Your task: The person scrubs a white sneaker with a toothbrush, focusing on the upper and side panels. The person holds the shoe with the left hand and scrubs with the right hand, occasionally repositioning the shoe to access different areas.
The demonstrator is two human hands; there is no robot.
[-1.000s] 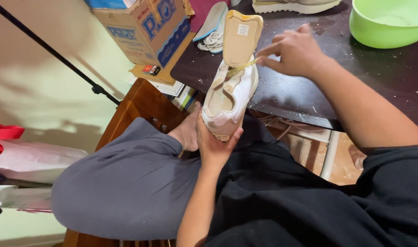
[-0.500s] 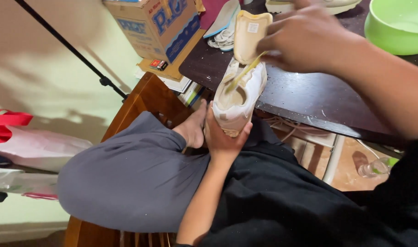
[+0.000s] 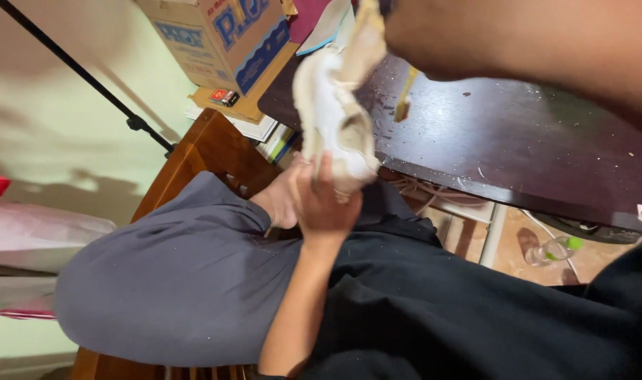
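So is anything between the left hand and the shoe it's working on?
Nothing visible. The left hand already grips the pale shoe at its lower end, fingers wrapped on it. The right forearm crosses above; the right hand itself is out of view.

The person wears a black top point(image 3: 433, 309) that fills the 5 o'clock part of the view, its cloth plain, dull and loosely folded. Grey trousers point(image 3: 166, 281) cover the bent leg at 8 o'clock; the fabric is smooth, with faint pale specks. The foot point(image 3: 279, 200) at the trouser's end is bare. The left forearm point(image 3: 293, 309) is uncovered from elbow to wrist, and the right forearm point(image 3: 518, 42) at 1 o'clock is bare too.
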